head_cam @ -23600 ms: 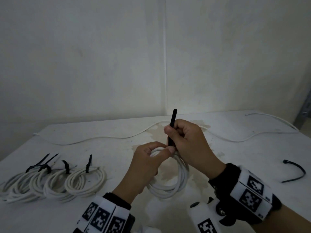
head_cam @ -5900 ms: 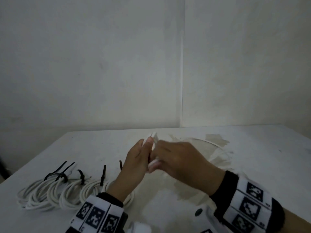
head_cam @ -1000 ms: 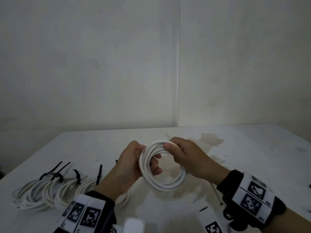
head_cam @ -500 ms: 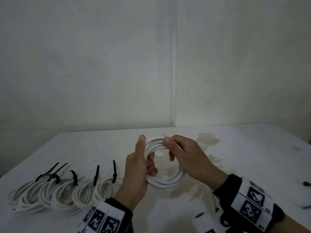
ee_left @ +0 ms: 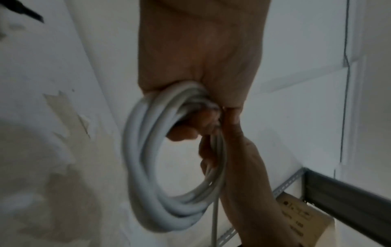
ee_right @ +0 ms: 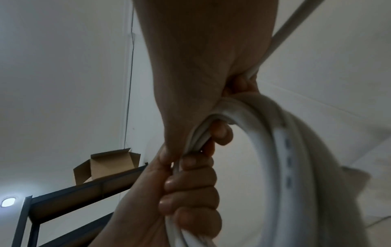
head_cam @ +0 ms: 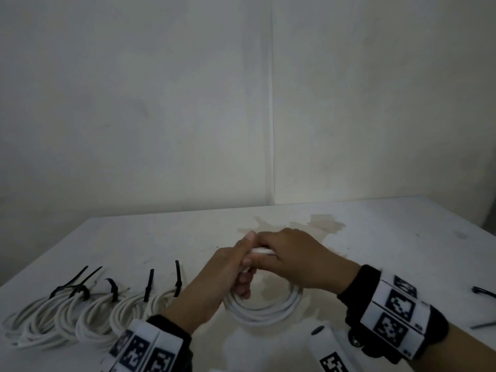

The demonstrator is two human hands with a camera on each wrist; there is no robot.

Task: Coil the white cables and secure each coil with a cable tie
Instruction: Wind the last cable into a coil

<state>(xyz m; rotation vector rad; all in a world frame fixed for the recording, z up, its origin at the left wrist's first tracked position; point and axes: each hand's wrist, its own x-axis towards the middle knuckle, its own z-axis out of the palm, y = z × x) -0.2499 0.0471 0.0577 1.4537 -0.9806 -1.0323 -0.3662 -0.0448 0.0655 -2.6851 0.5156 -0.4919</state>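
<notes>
- Lowered since half a second ago, the coil (head_cam: 264,308) is now tilted nearly flat over the table (head_cam: 402,237).
- Its far rim is gripped by both left hand (head_cam: 214,280) and right hand (head_cam: 298,259) (fingers curled round the strands).

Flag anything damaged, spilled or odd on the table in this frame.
The table has brownish patches of stain or peeled surface behind the hands, around; the left wrist view shows flaking edges there. Otherwise nothing stands out: the tied coils lie in a neat row, and both hands grip the new coil.
</notes>
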